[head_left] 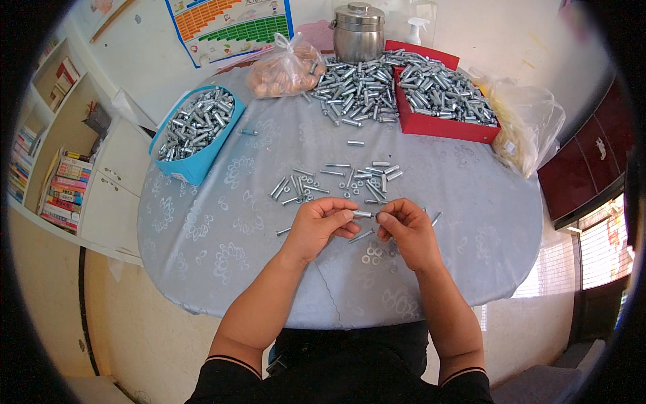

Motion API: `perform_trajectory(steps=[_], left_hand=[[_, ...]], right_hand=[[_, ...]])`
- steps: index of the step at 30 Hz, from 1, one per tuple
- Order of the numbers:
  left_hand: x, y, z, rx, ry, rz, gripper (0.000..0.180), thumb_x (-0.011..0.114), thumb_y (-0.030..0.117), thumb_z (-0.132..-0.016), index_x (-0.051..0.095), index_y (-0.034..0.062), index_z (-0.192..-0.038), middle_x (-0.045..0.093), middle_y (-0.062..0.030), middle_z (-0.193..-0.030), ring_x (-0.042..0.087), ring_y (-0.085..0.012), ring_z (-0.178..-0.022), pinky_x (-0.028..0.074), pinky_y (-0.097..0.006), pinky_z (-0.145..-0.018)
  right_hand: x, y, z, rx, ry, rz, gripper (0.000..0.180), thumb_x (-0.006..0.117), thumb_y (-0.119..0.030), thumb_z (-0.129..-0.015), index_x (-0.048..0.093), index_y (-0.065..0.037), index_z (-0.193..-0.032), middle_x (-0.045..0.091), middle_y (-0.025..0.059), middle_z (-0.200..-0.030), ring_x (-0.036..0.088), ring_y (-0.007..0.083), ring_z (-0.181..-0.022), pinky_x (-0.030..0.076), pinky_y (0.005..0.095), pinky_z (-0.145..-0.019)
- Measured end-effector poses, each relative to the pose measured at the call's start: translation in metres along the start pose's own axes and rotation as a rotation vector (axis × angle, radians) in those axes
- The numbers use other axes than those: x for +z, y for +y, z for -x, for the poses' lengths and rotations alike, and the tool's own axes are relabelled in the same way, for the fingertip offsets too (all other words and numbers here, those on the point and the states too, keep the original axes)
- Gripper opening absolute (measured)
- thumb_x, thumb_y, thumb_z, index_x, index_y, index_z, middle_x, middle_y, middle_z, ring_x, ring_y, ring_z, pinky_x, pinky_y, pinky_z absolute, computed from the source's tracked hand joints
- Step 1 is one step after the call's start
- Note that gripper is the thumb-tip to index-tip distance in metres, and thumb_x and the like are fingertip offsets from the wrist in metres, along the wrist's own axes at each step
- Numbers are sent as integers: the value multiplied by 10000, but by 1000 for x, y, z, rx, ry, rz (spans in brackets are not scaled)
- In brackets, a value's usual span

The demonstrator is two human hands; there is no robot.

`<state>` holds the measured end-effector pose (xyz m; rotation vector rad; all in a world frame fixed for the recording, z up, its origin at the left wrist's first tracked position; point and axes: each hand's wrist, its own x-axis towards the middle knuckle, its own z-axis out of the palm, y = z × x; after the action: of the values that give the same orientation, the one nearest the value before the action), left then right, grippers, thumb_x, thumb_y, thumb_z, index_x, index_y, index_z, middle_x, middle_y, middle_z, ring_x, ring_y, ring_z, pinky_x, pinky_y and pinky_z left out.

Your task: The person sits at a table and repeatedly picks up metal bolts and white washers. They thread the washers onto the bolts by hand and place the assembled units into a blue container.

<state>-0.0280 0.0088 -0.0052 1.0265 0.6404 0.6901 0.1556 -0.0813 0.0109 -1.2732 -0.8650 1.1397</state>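
Head view: two bare forearms come from the lower edge to the middle of a round surface [202, 229] with a grey flowered cloth.
Left hand [321, 225]: closed, its fingers pinch one end of a small metal bolt [363, 214].
Right hand [404, 225]: closed too, its fingertips are at the other end of the same bolt.
Bolt: it lies level between the two hands, just above the cloth.
Loose parts [336, 178]: bolts and washers are scattered on the cloth just beyond the hands; some washers [373, 254] lie under the right wrist.
Blue box [195, 128]: far left on the surface, full of silver parts.
Red box [437, 101]: far right, also full of silver parts, with a heap [353, 87] of them beside it.
Bag [286, 67]: clear, tied, brown things inside, behind the heap.
Metal pot [359, 32]: with lid, at the far edge.
Plastic bag [531, 121]: clear, just right of the red box.
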Motion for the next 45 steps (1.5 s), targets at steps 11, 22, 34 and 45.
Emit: perform_trajectory(steps=[11, 22, 34, 45], left_hand=[[0, 0, 0, -34, -5, -29, 225, 607, 89, -928, 629, -32, -1117, 699, -144, -970, 700, -195, -795, 593, -294, -681], [3, -1, 0, -45, 15, -62, 237, 589, 84, -938, 624, -36, -1140, 692, -163, -1007, 705, -219, -826, 593, -301, -689], [-1, -2, -7, 3, 177, 31, 233, 585, 66, -933, 624, -29, -1143, 689, -135, -969, 702, -224, -811, 588, -306, -685], [-1, -2, -10, -11, 156, 59, 245, 594, 80, -940, 618, -30, -1157, 687, -131, -978, 698, -217, -823, 588, -309, -689]], right_hand=[[4, 3, 0, -54, 139, 145, 129, 659, -112, -898, 647, 5, -952, 608, 3, -738, 545, 73, -633, 447, 226, -568], [4, -5, -4, -35, 40, 235, 174, 644, -141, -910, 671, 14, -986, 630, 16, -755, 559, 74, -657, 452, 227, -590], [-28, -9, -76, -450, 304, 1006, 169, 600, -88, -855, 680, -36, -995, 634, 143, -995, 621, 346, -915, 504, 419, -785], [-36, -1, -99, -366, 209, 1089, 120, 634, -136, -822, 723, -62, -857, 641, 124, -895, 622, 315, -873, 505, 408, -775]])
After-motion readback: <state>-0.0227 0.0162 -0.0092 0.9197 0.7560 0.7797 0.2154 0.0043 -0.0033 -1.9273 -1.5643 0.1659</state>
